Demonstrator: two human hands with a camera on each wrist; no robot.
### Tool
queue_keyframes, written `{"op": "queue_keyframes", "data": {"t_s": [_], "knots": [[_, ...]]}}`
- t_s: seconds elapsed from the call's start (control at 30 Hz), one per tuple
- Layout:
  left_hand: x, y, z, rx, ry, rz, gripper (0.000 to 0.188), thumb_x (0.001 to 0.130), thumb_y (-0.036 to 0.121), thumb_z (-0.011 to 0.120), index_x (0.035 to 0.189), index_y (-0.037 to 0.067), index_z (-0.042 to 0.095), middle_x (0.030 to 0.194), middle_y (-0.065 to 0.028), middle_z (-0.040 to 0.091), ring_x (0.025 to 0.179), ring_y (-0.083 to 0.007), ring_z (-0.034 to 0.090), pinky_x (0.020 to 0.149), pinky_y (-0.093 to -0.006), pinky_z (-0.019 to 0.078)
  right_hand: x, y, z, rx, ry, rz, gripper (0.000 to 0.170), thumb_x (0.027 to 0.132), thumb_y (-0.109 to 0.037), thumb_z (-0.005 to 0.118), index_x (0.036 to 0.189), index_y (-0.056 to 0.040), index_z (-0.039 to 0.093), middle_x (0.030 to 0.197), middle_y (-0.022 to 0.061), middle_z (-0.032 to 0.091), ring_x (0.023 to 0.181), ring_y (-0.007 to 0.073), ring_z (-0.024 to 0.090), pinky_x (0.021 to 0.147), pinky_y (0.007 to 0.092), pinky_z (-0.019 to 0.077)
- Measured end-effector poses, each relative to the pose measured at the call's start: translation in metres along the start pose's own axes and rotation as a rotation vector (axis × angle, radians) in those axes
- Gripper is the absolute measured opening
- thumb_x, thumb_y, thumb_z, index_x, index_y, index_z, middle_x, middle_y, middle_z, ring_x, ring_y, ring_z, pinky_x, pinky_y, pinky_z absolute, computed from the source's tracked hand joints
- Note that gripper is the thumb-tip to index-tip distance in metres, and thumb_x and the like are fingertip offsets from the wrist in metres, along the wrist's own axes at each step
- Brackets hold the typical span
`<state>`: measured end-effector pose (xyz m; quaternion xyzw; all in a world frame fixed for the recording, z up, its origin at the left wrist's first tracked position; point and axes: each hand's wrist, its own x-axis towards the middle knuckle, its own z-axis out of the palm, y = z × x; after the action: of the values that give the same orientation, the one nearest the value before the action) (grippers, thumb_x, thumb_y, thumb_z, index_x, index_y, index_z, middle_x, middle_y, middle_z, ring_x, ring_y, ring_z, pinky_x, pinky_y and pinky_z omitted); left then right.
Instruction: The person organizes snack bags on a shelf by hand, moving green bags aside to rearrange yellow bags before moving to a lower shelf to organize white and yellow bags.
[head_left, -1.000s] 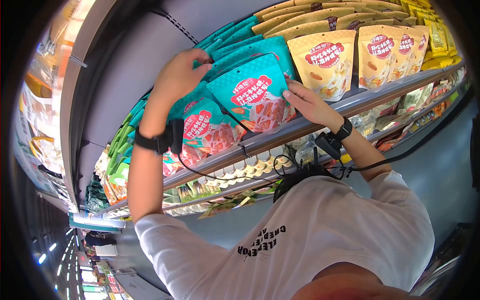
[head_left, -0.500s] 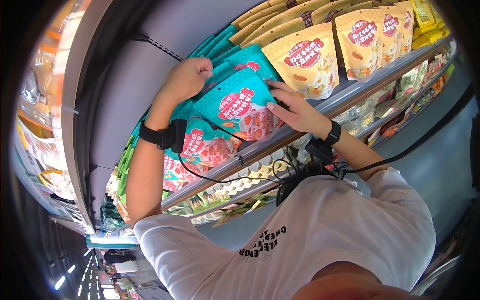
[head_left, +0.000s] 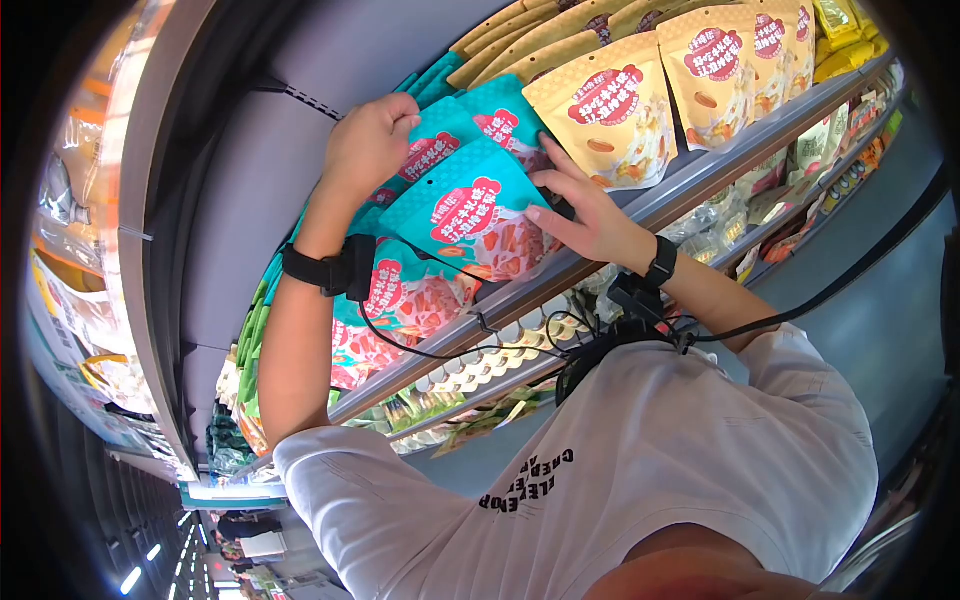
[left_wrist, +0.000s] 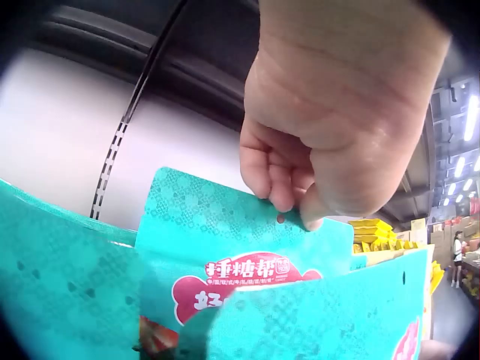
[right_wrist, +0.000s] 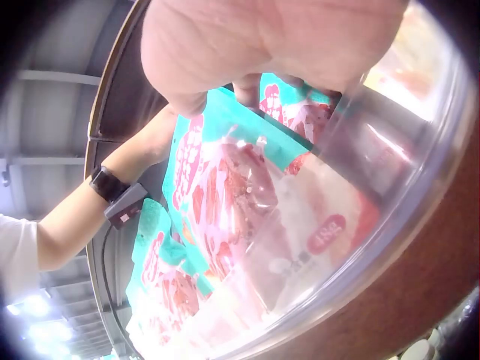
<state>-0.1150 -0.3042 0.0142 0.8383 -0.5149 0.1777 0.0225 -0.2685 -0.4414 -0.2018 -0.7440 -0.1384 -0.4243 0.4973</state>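
My left hand (head_left: 372, 148) pinches the top edge of a teal snack pouch (left_wrist: 172, 217) by its hang hole, thumb on one side and curled fingers on the other. In front leans another teal pouch (head_left: 475, 215) with a red label and strawberry pieces pictured. At its right edge my right hand (head_left: 595, 215) grips it, thumb on the front face and fingers behind. The right wrist view shows this front pouch (right_wrist: 225, 195) close to the clear shelf lip. A further teal pouch (head_left: 505, 125) stands behind, near my right fingertips.
Yellow pouches (head_left: 605, 110) stand in rows to the right, with small yellow packets (head_left: 845, 50) beyond. More teal pouches (head_left: 410, 290) lean at the left. The shelf's front rail (head_left: 620, 235) runs below the hands. A black cable (head_left: 420, 352) hangs from the left wrist.
My left fingers have closed on the rear teal pouch, and its label now shows above the front pouch. My right hand stays at the front pouch's edge. The head view has shifted slightly.
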Motion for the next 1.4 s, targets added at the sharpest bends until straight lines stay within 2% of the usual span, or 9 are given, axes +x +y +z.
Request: {"op": "queue_keyframes", "data": {"t_s": [0.23, 0.53, 0.63, 0.7, 0.8, 1.13, 1.23, 1.3, 1.4], "knots": [[0.003, 0.001, 0.001, 0.008, 0.104, 0.027, 0.014, 0.088, 0.018, 0.060, 0.094, 0.006, 0.064, 0.076, -0.0145, 0.063, 0.068, -0.0316, 0.061, 0.065, -0.0366, 0.0479, 0.002, 0.005, 0.006, -0.113, 0.067, -0.049, 0.034, 0.087, -0.030, 0.065, 0.106, -0.0017, 0.059, 0.140, 0.0398, 0.030, 0.131, 0.0497, 0.032, 0.108, 0.0444, 0.0286], [-0.002, 0.015, 0.011, -0.014, -0.121, 0.009, 0.014, 0.087, 0.020, 0.059, 0.091, 0.008, 0.065, 0.079, -0.0131, 0.066, 0.078, -0.0347, 0.063, 0.070, -0.0430, 0.0500, 0.002, 0.006, 0.006, -0.036, -0.007, -0.025, 0.036, 0.088, -0.032, 0.064, 0.107, -0.0025, 0.061, 0.140, 0.0367, 0.032, 0.132, 0.0487, 0.032, 0.108, 0.0462, 0.0276], [0.000, 0.006, 0.015, -0.053, -0.092, 0.056, 0.013, 0.084, 0.017, 0.063, 0.090, 0.005, 0.064, 0.095, -0.0114, 0.066, 0.087, -0.0340, 0.062, 0.076, -0.0420, 0.0492, 0.003, 0.005, 0.005, -0.033, -0.025, -0.038, 0.034, 0.088, -0.031, 0.064, 0.107, -0.0029, 0.062, 0.141, 0.0347, 0.034, 0.132, 0.0475, 0.032, 0.108, 0.0461, 0.0274], [0.002, -0.002, 0.017, 0.148, 0.059, 0.360, 0.014, 0.081, 0.014, 0.066, 0.089, 0.003, 0.065, 0.115, -0.0096, 0.062, 0.099, -0.0341, 0.059, 0.085, -0.0407, 0.0475, 0.003, 0.005, 0.005, -0.031, -0.030, -0.046, 0.034, 0.088, -0.031, 0.064, 0.108, -0.0030, 0.062, 0.141, 0.0336, 0.035, 0.133, 0.0465, 0.032, 0.108, 0.0459, 0.0272], [0.006, -0.007, 0.021, 0.069, -0.085, 0.278, 0.010, 0.084, 0.009, 0.064, 0.086, 0.000, 0.061, 0.131, -0.0116, 0.054, 0.113, -0.0339, 0.053, 0.097, -0.0374, 0.0422, 0.002, 0.005, 0.005, -0.010, -0.048, -0.039, 0.033, 0.089, -0.029, 0.064, 0.109, -0.0032, 0.062, 0.141, 0.0318, 0.037, 0.133, 0.0447, 0.033, 0.109, 0.0454, 0.0268], [0.017, -0.012, 0.028, -0.086, -0.104, 0.226, 0.020, 0.086, 0.016, 0.063, 0.091, -0.003, 0.064, 0.125, -0.0128, 0.058, 0.108, -0.0339, 0.057, 0.091, -0.0398, 0.0460, 0.001, 0.004, 0.003, 0.126, -0.109, 0.030, 0.034, 0.090, -0.027, 0.063, 0.115, -0.0046, 0.061, 0.143, 0.0296, 0.036, 0.139, 0.0407, 0.027, 0.109, 0.0441, 0.0276], [0.020, -0.012, 0.035, -0.117, 0.060, 0.265, 0.020, 0.088, 0.018, 0.061, 0.093, -0.001, 0.063, 0.108, -0.0150, 0.063, 0.095, -0.0329, 0.062, 0.082, -0.0401, 0.0484, 0.001, 0.003, 0.003, 0.154, -0.119, 0.027, 0.034, 0.090, -0.026, 0.063, 0.117, -0.0052, 0.059, 0.146, 0.0293, 0.032, 0.141, 0.0394, 0.024, 0.110, 0.0430, 0.0272], [0.021, -0.008, 0.034, -0.190, 0.042, -0.001, 0.019, 0.089, 0.019, 0.060, 0.095, 0.002, 0.062, 0.089, -0.0167, 0.064, 0.080, -0.0326, 0.062, 0.073, -0.0395, 0.0488, 0.003, 0.002, 0.002, 0.168, -0.127, 0.026, 0.035, 0.090, -0.025, 0.063, 0.118, -0.0056, 0.059, 0.147, 0.0291, 0.031, 0.141, 0.0393, 0.023, 0.110, 0.0428, 0.0267], [0.023, -0.007, 0.034, -0.268, 0.022, -0.068, 0.018, 0.090, 0.021, 0.059, 0.096, 0.004, 0.060, 0.075, -0.0173, 0.060, 0.067, -0.0308, 0.060, 0.066, -0.0388, 0.0473, 0.002, 0.004, 0.002, 0.147, -0.145, 0.016, 0.037, 0.089, -0.025, 0.064, 0.120, -0.0063, 0.057, 0.148, 0.0288, 0.029, 0.142, 0.0386, 0.022, 0.109, 0.0416, 0.0293]]}}
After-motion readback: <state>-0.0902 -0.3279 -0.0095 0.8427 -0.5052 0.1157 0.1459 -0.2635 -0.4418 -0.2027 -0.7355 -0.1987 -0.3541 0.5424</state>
